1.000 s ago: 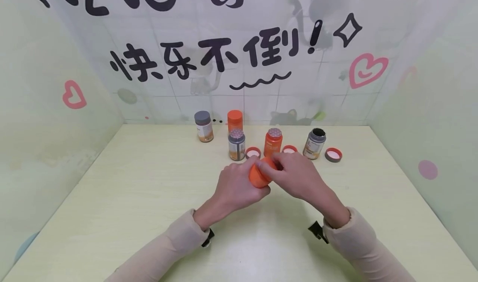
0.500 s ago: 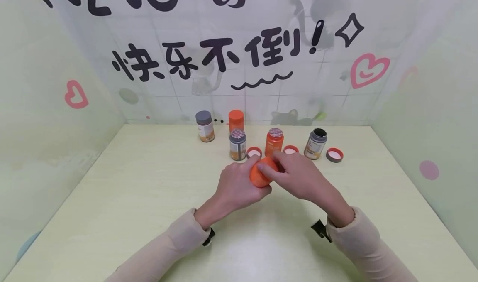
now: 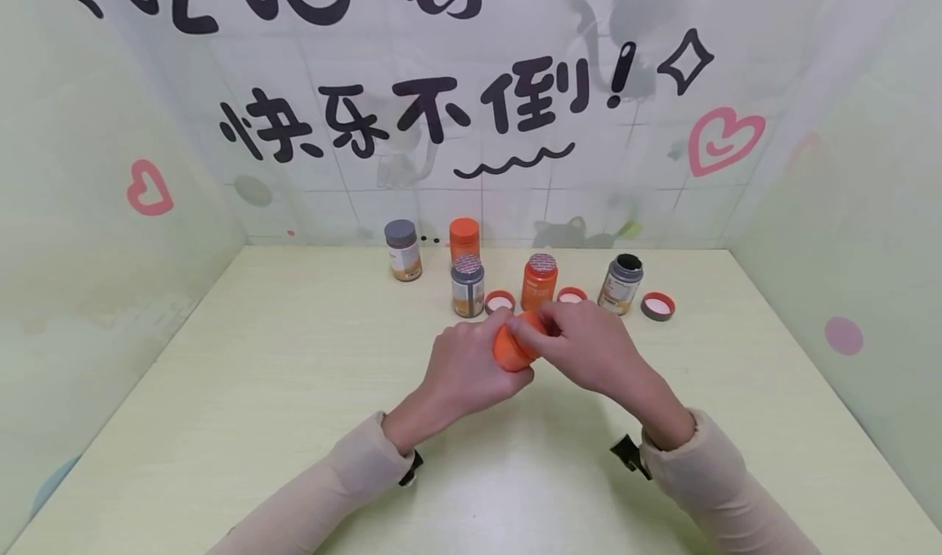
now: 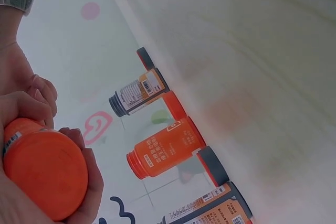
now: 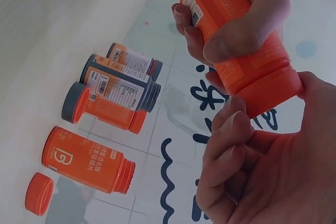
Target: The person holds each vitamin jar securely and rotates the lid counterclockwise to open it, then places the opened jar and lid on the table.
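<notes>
An orange bottle (image 3: 515,346) is held tilted above the table, its base toward me in the head view. My left hand (image 3: 471,360) grips its body, the thumb lying along the side in the right wrist view. Fingers and thumb of my right hand (image 3: 592,344) pinch the orange cap (image 5: 268,93), which sits on the bottle's neck. Just beyond the hands stand an orange bottle with a sealed mouth (image 3: 540,285) and a grey bottle with a sealed mouth (image 3: 467,289). The left wrist view shows the held bottle's round base (image 4: 47,174).
Behind stand a capped grey bottle (image 3: 402,252) and a capped orange bottle (image 3: 464,236). An uncapped grey bottle (image 3: 621,287), dark at the mouth, is at right. Loose caps lie upturned: a grey one (image 3: 657,306), an orange one (image 3: 571,295) and another grey one (image 3: 500,301). Walls enclose the table.
Both hands keep hold of the orange bottle in nearly the same place. My right wrist shifts slightly out and back. The standing bottles and loose caps stay put.
</notes>
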A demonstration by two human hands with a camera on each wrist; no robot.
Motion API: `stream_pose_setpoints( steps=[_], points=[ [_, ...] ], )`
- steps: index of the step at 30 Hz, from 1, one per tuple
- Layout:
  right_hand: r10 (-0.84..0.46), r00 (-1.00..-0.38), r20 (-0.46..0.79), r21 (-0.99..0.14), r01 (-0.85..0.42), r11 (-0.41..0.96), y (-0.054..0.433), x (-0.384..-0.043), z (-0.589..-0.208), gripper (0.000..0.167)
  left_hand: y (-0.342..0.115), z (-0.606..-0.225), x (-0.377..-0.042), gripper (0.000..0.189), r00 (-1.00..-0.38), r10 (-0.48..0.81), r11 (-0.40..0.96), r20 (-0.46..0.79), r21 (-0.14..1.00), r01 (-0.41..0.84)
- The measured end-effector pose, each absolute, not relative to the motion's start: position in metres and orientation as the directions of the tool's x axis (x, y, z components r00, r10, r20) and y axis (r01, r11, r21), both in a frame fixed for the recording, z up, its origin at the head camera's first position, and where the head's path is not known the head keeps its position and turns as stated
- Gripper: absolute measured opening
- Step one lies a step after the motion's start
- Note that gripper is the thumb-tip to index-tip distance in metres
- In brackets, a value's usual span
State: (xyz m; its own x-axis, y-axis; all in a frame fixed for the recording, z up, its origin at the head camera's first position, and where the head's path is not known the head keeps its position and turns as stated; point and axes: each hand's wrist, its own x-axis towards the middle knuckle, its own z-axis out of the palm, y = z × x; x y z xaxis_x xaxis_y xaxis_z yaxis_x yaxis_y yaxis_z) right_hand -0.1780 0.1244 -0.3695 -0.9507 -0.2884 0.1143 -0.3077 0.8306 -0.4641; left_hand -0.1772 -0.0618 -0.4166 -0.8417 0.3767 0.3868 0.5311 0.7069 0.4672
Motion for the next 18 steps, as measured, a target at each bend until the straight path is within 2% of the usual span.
stream_pose_setpoints(
  steps=[11,18],
  points=[
    [-0.326,-0.937,0.128,-0.448,-0.348,0.824,0.1271,-0.1758,-0.3658,0.048,-0.0616,-0.4160,-0.1782,0.036,-0.832,0.388,0.704,0.397,0.455,0.546],
    [-0.283,-0.954,0.095,-0.442,-0.296,0.847,0.1270,-0.1768,-0.3674,0.057,-0.0617,-0.4176,-0.1775,0.039,-0.844,0.374,0.716,0.384,0.460,0.526]
  ],
)
